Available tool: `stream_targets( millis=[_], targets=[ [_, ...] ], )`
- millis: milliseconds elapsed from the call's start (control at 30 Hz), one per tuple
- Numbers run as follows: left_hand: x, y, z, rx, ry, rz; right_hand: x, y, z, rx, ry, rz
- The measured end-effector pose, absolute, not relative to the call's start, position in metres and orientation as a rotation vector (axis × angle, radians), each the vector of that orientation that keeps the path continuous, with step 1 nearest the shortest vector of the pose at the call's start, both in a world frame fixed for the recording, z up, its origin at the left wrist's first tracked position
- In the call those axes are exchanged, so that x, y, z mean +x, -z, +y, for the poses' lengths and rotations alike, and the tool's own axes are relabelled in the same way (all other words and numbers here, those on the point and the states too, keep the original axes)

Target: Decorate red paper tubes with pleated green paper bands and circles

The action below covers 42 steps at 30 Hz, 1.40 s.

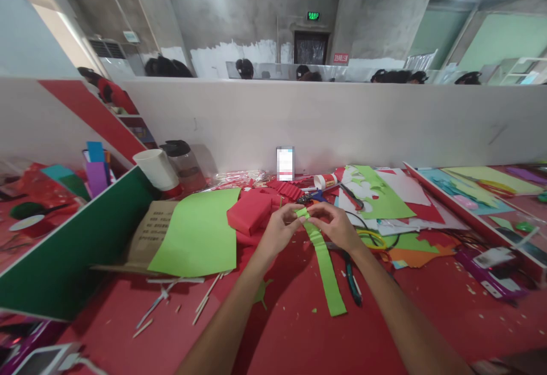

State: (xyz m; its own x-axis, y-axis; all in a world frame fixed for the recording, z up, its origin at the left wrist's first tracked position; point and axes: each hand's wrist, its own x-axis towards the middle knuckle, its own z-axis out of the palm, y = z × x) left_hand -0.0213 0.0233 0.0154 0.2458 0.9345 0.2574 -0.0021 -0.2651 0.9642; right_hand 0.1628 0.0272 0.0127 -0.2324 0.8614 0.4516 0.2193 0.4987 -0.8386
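A long light-green crepe paper strip [327,272] hangs from my fingers down toward the red tabletop. My left hand [282,228] pinches its upper end between thumb and fingers. Close beside it, my right hand [335,225] pinches the same end from the other side. The paper there is gathered into small folds, partly hidden by my fingertips. To the left of my left hand lies a folded red paper bundle [250,212]. Under my right forearm are dark-green-handled pliers [351,281] and a yellow-handled tool [374,239].
A green paper sheet [200,232] lies over brown cardboard [149,229] at left. Behind are a phone [285,164], a glue bottle [325,181] and a pitcher [183,164]. Cut papers [384,192] pile at right. Thin sticks [208,298] and scraps dot the table. Low partitions enclose it.
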Motion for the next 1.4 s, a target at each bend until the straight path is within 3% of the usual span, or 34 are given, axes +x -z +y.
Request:
stream_targets(
  millis=[433, 1000, 1400],
  targets=[
    [-0.020, -0.019, 0.020, 1.546, -1.275, 0.933, 0.161, -0.021, 0.021, -0.933, -0.697, -1.749],
    [-0.018, -0.023, 0.017, 1.545, -1.336, 0.988, 0.162, -0.019, 0.023, -0.892, -0.847, -1.714],
    [-0.015, -0.025, 0.014, 1.547, -1.343, 0.887, 0.164, -0.027, 0.020, -0.933, -0.695, -1.788]
  ],
)
